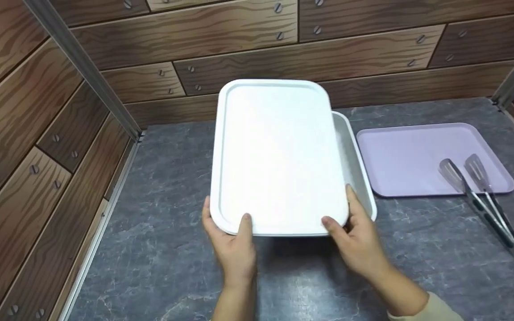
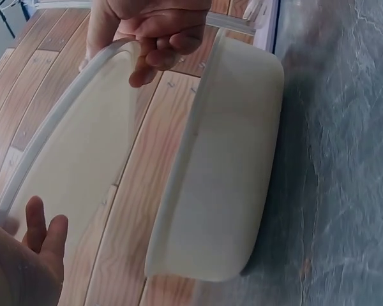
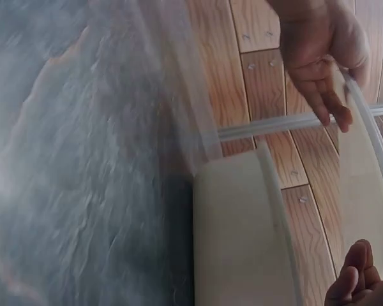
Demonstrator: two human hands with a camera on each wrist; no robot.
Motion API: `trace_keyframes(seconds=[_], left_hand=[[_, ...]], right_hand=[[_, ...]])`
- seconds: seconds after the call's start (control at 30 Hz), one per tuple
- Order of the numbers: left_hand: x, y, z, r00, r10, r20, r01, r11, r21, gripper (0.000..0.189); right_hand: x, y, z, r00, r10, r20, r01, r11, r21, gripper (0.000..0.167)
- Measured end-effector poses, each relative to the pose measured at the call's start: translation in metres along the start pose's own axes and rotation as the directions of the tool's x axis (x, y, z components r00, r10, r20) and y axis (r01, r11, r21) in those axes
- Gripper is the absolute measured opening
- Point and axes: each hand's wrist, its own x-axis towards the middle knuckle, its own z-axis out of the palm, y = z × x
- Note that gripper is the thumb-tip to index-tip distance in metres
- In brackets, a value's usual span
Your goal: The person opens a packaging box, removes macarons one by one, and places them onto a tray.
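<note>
A white rectangular lid (image 1: 279, 156) with rounded corners is held up by both hands. My left hand (image 1: 234, 254) grips its near left corner, thumb on top and fingers at the side and underneath. The near right corner is pinched by my right hand (image 1: 359, 245), thumb on the upper face. Below and behind the lid stands a deep white bin (image 2: 223, 159) on the counter. Both wrist views show a gap between lid and bin. From the head view only the bin's right side shows, so most of its inside is hidden.
A lilac tray (image 1: 404, 160) lies right of the bin. Tongs (image 1: 491, 214) with slotted heads rest partly on its near right edge, handles toward the front. Wood-patterned panels (image 1: 239, 35) wall the grey counter (image 1: 163, 200) at the back and left.
</note>
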Motion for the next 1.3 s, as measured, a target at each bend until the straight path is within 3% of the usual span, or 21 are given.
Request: trace_keyframes(seconds=[0.13, 0.27, 0.4, 0.6, 0.8, 0.97, 1.2, 1.3], left_hand=[[0.004, 0.0, -0.008, 0.996, -0.038, -0.081, 0.04, 0.999, 0.029, 0.076], [0.011, 0.001, -0.021, 0.979, -0.06, -0.194, 0.062, 0.998, 0.007, 0.068], [0.023, 0.006, -0.038, 0.956, -0.059, -0.286, 0.066, 0.998, 0.017, 0.061], [0.042, 0.015, -0.063, 0.945, -0.043, -0.324, 0.068, 0.995, 0.067, 0.059], [0.051, 0.014, -0.083, 0.91, -0.056, -0.412, 0.055, 0.998, -0.014, 0.061], [0.046, 0.009, -0.086, 0.919, -0.054, -0.39, 0.071, 0.997, 0.029, 0.061], [0.036, 0.002, -0.085, 0.952, -0.046, -0.301, 0.083, 0.99, 0.113, 0.059], [0.036, 0.003, -0.094, 0.96, -0.044, -0.275, 0.07, 0.994, 0.083, 0.061]], right_hand=[[0.001, 0.001, 0.006, 0.997, -0.002, 0.079, -0.005, 0.996, 0.088, 0.099], [0.001, 0.002, 0.009, 0.984, -0.024, 0.178, 0.005, 0.994, 0.107, 0.109], [-0.001, 0.004, 0.013, 0.963, -0.085, 0.257, 0.071, 0.995, 0.063, 0.104], [-0.003, 0.004, 0.014, 0.939, -0.109, 0.326, 0.113, 0.994, 0.007, 0.097], [-0.003, 0.002, 0.019, 0.912, -0.096, 0.399, 0.13, 0.99, -0.061, 0.092], [0.001, -0.002, 0.042, 0.894, -0.034, 0.447, 0.07, 0.996, -0.063, 0.096], [0.003, 0.0, 0.071, 0.95, 0.08, 0.301, -0.064, 0.996, -0.064, 0.098], [0.006, 0.002, 0.081, 0.957, 0.107, 0.269, -0.104, 0.994, -0.027, 0.101]])
